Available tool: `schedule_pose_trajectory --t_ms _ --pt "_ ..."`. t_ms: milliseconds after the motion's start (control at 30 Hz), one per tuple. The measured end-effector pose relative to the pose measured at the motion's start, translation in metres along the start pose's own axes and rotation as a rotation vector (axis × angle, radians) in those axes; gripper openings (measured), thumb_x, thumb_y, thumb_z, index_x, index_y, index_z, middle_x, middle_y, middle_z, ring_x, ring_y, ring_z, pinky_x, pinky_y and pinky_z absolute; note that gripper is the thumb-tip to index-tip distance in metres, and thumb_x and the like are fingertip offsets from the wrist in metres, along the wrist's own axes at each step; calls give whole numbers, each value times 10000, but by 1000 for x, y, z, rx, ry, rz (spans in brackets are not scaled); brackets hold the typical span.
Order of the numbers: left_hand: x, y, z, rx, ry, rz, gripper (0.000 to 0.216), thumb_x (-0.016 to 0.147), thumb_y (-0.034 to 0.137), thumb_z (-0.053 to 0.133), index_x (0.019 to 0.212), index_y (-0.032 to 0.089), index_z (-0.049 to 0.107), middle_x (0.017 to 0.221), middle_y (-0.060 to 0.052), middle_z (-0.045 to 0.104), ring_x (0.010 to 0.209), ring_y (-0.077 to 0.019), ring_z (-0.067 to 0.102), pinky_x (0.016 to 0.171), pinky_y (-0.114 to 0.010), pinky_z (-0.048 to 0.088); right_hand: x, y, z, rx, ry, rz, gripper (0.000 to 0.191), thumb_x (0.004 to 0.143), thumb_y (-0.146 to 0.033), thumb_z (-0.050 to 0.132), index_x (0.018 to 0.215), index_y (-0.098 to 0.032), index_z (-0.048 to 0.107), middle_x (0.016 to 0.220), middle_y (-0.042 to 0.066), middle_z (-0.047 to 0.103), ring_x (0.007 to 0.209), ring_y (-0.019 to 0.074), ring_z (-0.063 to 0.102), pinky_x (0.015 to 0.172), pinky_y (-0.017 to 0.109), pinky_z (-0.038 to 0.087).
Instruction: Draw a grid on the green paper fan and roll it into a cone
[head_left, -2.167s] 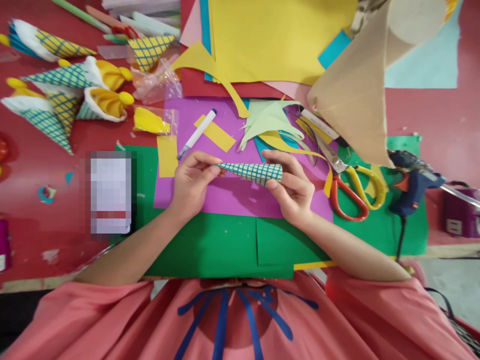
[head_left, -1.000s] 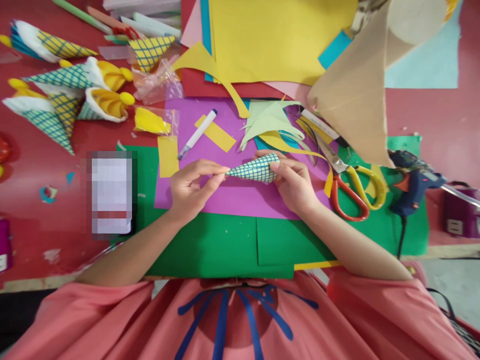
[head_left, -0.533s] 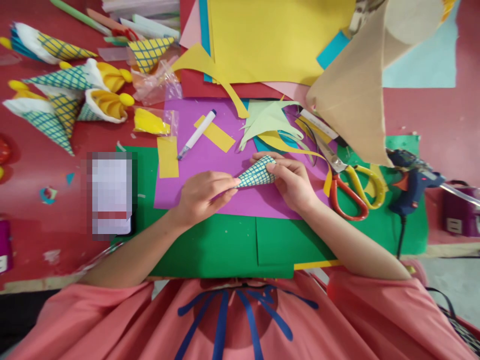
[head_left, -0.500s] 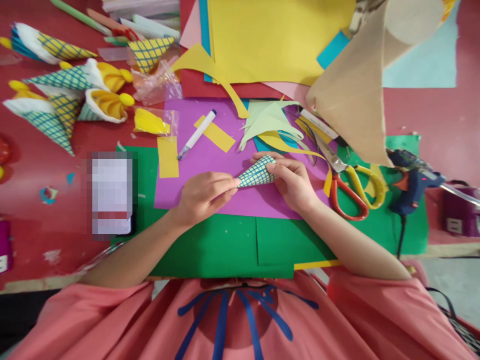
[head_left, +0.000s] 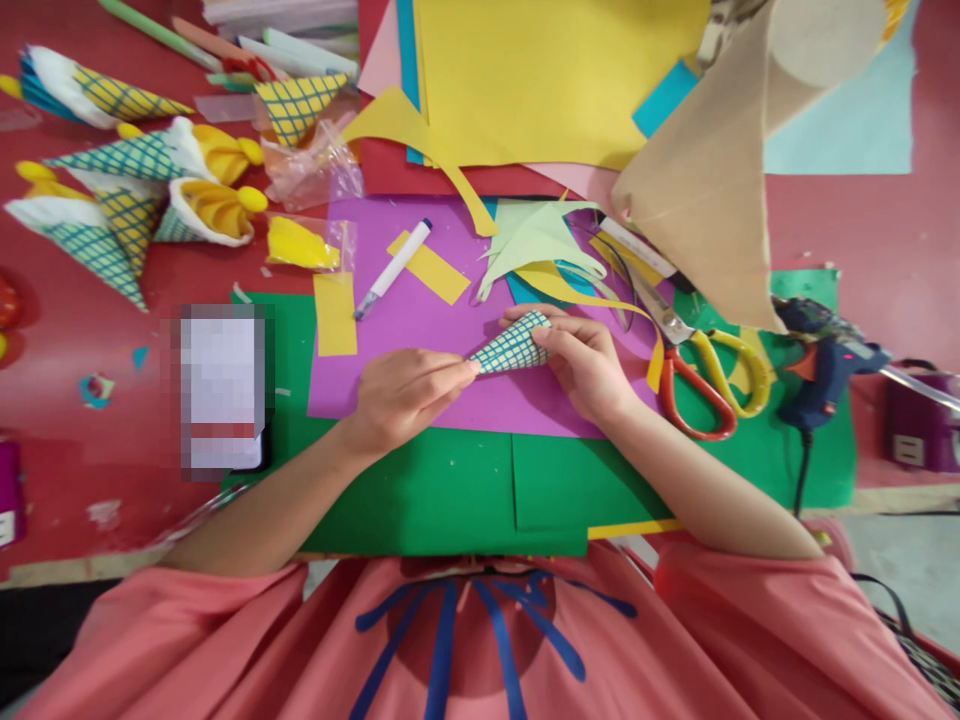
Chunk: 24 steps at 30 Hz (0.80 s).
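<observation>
A small paper cone (head_left: 511, 345) with a blue-green grid on a pale ground lies sideways between my two hands. Its pointed tip is pinched in the fingers of my left hand (head_left: 405, 395). At the wide end, my right hand (head_left: 589, 365) grips the rim, thumb in front and fingers behind. Beneath them is a purple sheet (head_left: 450, 405), lying on a green sheet (head_left: 420, 490). Just right of my right hand rest scissors (head_left: 701, 385) with one red and one yellow handle loop. A white marker (head_left: 394, 270) lies beyond my left hand.
Several finished-looking grid-patterned cones (head_left: 120, 215) with white rims are at the left. A phone (head_left: 225, 390) with a blurred-out screen lies nearer. On the right are a blue glue gun (head_left: 821, 375) and a large tan cone (head_left: 705, 160). Pale green scraps (head_left: 536, 240) and a yellow sheet (head_left: 562, 80) lie beyond.
My left hand has shifted very slightly left at the cone's tip, its knuckles a little lower. Both hands keep their hold, and everything else looks the same.
</observation>
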<state>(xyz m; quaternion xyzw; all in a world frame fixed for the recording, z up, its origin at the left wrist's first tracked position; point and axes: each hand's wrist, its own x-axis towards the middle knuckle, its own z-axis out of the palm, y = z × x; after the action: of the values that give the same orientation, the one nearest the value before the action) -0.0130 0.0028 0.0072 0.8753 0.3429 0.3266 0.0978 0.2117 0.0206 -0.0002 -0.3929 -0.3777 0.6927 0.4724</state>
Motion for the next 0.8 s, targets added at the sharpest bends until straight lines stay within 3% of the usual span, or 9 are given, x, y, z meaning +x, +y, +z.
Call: schedule_pose_trajectory --t_ms 133,267,400,567,633,700,800 --pt "1 -1 1 -94 99 -21 282 833 120 616 1095 223 621 929 -2 735 823 -98 686 747 -189 526 1 0 0 22 -9 3 150 797 -189 620 723 -221 747 1033 22 684 960 185 622 870 366 494" --pt "0 -1 2 -100 115 -21 330 829 116 619 1127 258 627 919 15 734 798 -88 679 727 -183 525 1 -1 1 41 -4 14 158 797 -182 610 767 -222 760 1048 24 685 946 175 625 886 356 492" --pt "-2 -3 -1 -72 133 16 399 808 94 641 1166 269 615 929 10 729 800 -89 672 723 -185 524 2 -3 1 52 10 16 163 795 -177 607 755 -217 759 1019 26 689 927 173 626 861 343 499" --pt "-1 -2 0 -110 131 -20 316 820 105 617 1098 254 631 920 14 732 823 -103 687 742 -198 536 4 -6 -1 46 53 6 153 778 -189 614 705 -216 745 986 21 688 846 163 623 766 319 515" --pt "-1 1 3 -159 130 -95 278 805 124 637 1057 240 631 891 18 730 815 -107 693 748 -198 541 5 -5 -1 31 59 3 153 780 -193 617 692 -216 740 982 20 683 842 159 617 750 308 510" --pt "-2 4 7 -235 164 -271 299 788 196 677 1078 232 610 919 4 721 801 -118 700 732 -210 554 4 -5 -1 3 59 -8 155 786 -199 620 683 -217 735 978 20 677 859 158 610 754 305 505" --pt "-3 8 11 -549 101 -539 365 793 285 685 1138 216 587 965 -21 712 782 -127 706 703 -214 569 1 -2 0 -48 61 -56 164 798 -217 628 668 -224 728 998 16 665 887 158 600 790 317 499"
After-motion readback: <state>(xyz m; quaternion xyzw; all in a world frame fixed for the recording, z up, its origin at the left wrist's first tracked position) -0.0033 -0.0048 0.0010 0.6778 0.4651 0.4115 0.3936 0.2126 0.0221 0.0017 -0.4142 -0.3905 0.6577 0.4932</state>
